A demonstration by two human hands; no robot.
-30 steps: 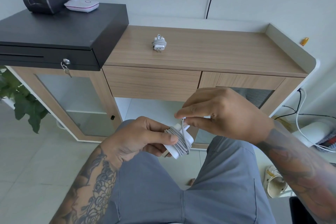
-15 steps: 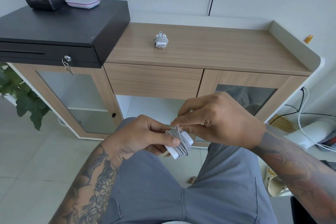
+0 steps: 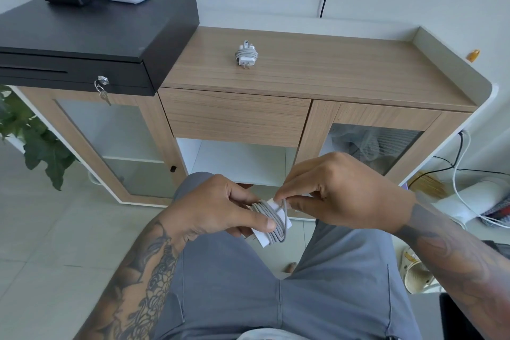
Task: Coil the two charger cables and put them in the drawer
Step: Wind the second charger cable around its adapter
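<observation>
Left hand (image 3: pixel 218 210) gripped white charger (image 3: pixel 271 225) wound in grey cable, above lap. Right hand (image 3: pixel 339 196) pinched cable end at charger's top. Second coiled charger (image 3: pixel 246 56) lay on wooden surface (image 3: pixel 345 69); drawer (image 3: pixel 234 117) closed.

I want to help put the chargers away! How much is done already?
One charger already sits coiled on the wooden cabinet top. The second charger is nearly wrapped: the left hand grips it while the right hand pinches the cable's end. The drawer is shut, so both must go in.
</observation>
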